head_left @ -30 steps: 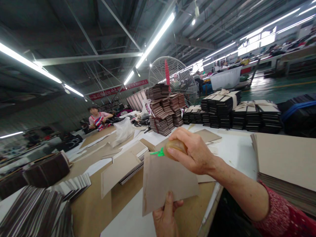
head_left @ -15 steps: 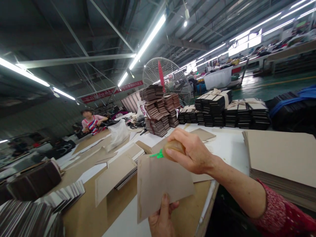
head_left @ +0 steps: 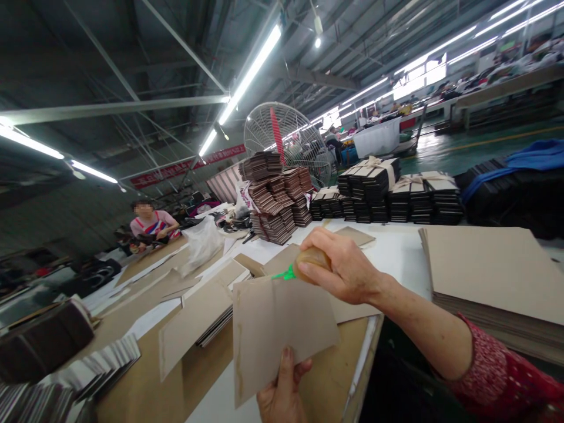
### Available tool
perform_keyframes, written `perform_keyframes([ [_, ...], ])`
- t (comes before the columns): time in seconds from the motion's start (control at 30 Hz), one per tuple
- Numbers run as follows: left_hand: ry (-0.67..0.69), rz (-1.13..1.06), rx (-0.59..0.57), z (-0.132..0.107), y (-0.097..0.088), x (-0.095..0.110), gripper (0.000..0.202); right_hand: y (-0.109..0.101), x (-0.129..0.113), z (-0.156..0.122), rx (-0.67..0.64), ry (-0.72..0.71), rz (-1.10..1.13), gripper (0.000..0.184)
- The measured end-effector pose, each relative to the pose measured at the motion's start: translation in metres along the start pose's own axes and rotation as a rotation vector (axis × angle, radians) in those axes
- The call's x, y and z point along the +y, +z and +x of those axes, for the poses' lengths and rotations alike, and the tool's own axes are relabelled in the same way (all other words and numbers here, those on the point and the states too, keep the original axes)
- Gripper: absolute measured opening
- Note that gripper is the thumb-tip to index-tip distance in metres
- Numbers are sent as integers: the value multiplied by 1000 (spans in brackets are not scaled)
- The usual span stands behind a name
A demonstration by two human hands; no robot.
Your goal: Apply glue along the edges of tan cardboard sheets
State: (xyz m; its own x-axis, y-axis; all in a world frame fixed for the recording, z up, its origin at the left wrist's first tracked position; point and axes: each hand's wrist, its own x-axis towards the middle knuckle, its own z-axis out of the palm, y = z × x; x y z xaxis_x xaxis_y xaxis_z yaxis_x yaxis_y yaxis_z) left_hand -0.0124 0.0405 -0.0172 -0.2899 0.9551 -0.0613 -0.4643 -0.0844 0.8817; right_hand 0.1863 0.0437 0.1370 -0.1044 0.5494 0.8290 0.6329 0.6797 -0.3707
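Since the earlier frames the cardboard sheet (head_left: 282, 329) has tipped a little further to the left and sits lower in the view, while the glue bottle (head_left: 311, 260) stays at its top edge and both hands keep their hold. Around it, the white table (head_left: 396, 252) carries a thick stack of grey boards (head_left: 489, 276) on the right, well apart from the hands, and loose cardboard pieces (head_left: 194, 317) fanned out to the left, just beside the held sheet. Farther back stand brown stacks (head_left: 275, 197) and dark bundles tied with tape (head_left: 396, 188), with a large wire fan (head_left: 286, 135) behind them. Another person in a striped top (head_left: 152, 223) sits at the far left end of the table. Nothing stands between the hands and the sheet. The left hand (head_left: 282, 393) pinches the sheet's lower edge, thumb on the front face and fingers curled behind, holding it upright and slightly tilted above the table's near edge. The right hand (head_left: 346, 267) is closed around the amber, translucent glue bottle, whose green nozzle (head_left: 285, 274) points left and touches the sheet's top edge. The sheet is plain grey-brown, flat, with a darker streak running down near its left edge.
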Motion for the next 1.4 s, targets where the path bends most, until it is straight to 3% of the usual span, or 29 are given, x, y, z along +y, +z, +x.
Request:
perform_keyframes([
  [1.1,44,-69,17,-8,12,18,76,-31,46,-45,81,188,-139,16],
  [1.4,28,-58,-17,-1,2,18,77,-33,41,-51,-8,152,-114,18],
])
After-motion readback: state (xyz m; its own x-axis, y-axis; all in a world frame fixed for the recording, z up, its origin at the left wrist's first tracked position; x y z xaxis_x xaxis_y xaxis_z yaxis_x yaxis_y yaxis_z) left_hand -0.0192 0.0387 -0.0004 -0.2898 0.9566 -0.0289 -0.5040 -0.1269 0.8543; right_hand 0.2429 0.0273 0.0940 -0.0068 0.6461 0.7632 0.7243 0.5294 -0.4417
